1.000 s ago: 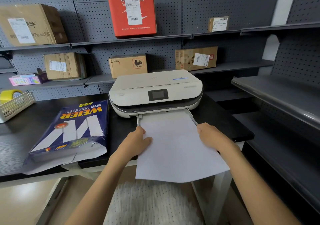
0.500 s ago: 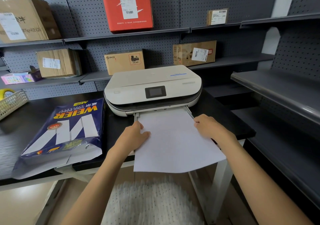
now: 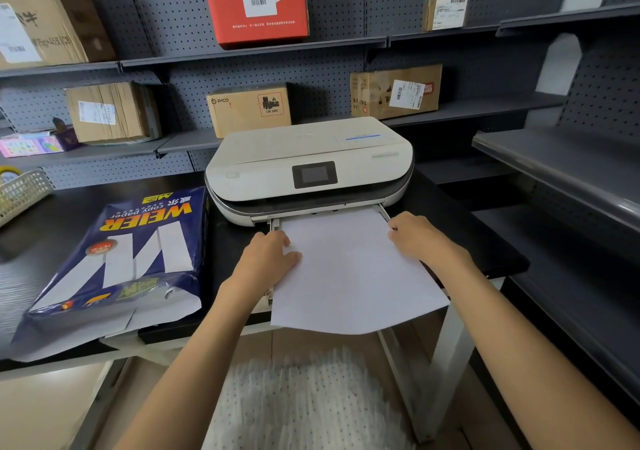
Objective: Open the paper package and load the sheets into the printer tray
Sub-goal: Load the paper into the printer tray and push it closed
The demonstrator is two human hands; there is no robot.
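1. the sheets [image 3: 353, 269] are a plain white stack, far end inside the tray [image 3: 275, 225] at the front of the printer [image 3: 308, 165], near end hanging past the table [image 3: 460, 241] edge and sagging a little.
2. the left hand [image 3: 268, 259] rests on the stack's left edge, fingers loosely curled, thumb lying flat on top of the paper.
3. the right hand [image 3: 419, 238] holds the stack's right edge near the tray's side rail, fingers bent over the paper.
4. the paper package [image 3: 114, 269], dark blue with large white lettering, lies flat on the table left of the printer, its near end torn open.
5. cardboard boxes [image 3: 249, 110] sit on the shelves behind.
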